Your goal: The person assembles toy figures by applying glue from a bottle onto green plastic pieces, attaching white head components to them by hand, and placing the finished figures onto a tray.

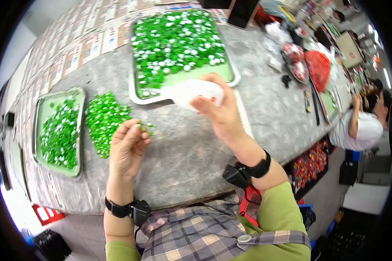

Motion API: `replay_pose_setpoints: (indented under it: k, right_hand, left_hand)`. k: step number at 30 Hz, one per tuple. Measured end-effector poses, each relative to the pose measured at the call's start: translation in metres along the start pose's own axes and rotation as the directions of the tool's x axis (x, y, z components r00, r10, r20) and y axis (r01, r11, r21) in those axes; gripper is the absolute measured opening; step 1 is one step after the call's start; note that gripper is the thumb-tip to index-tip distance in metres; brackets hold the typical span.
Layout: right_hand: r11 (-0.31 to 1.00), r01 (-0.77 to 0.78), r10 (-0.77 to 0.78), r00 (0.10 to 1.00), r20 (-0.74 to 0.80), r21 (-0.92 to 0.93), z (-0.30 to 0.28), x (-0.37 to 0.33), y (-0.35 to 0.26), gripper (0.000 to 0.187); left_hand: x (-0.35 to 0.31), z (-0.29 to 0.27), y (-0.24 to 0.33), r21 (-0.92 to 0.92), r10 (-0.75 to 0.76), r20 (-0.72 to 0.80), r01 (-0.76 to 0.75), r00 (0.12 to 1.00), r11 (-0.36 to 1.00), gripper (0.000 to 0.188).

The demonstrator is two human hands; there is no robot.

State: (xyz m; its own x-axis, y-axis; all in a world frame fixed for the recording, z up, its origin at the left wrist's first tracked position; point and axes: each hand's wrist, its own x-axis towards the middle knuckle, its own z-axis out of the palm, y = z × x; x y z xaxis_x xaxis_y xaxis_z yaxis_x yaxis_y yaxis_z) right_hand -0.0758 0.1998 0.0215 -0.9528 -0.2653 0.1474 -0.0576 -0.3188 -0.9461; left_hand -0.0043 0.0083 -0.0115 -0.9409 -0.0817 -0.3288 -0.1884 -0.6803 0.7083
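Note:
My right hand (224, 114) is wrapped round a white squeeze bottle (185, 93), held tilted with its thin nozzle pointing left over the near edge of a large tray (236, 80). Small green and white pieces (174, 41) cover most of that tray. My left hand (128, 145) pinches a small green piece (142, 127) between thumb and fingertips. Beside it, on the grey table, lies a loose heap of green pieces (103, 122). The fine shape of the pieces is too small to make out.
A smaller tray (79, 130) of green and white pieces stands at the left. Toward the right lie a red plastic bag (317, 69), a cutter knife (307, 101) and dark tools. A box of red pieces (310, 167) is below the table edge. Another person (357, 126) sits far right.

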Motion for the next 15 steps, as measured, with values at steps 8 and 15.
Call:
replay_pose_setpoints:
  k: [8, 15]
  right_hand:
    - [0.977, 0.201, -0.199, 0.98, 0.029, -0.076, 0.012, -0.017, -0.009, 0.036]
    - [0.915, 0.332, -0.358, 0.93, -0.082, -0.23, 0.013, -0.018, -0.006, 0.048]
  left_hand:
    - [-0.007, 0.0, 0.004, -0.056, -0.086, 0.065, 0.089, 0.994, 0.994, 0.011]
    - [-0.004, 0.0, 0.003, -0.027, -0.126, 0.136, 0.131, 0.983, 0.991, 0.011]
